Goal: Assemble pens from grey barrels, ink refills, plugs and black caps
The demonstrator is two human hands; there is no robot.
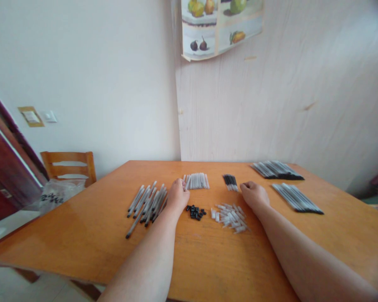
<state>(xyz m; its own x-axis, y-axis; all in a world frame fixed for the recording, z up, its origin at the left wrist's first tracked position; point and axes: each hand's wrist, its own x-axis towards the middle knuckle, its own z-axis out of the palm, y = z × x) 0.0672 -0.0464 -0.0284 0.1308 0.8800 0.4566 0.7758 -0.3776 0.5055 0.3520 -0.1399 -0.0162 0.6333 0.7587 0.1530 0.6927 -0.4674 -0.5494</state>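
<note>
My left hand [177,195] is closed at the left end of a row of clear pen barrels [198,181], its fingertips pinched on the endmost barrel. My right hand [254,196] rests on the table with curled fingers, just right of a small row of dark-tipped pen refills [230,182]. Whatever its fingers hold, if anything, is hidden. Between my forearms lie a small heap of black plugs [195,212] and a pile of clear pen caps [232,218]. Left of my left hand, pens with black ends [149,203] are spread in a loose pile.
Two bundles of pens, a far one [277,170] and a nearer one [297,199], lie on the right of the wooden table [204,256]. A wooden chair [68,158] with a plastic bag [61,195] stands at the left. The wall is behind the table.
</note>
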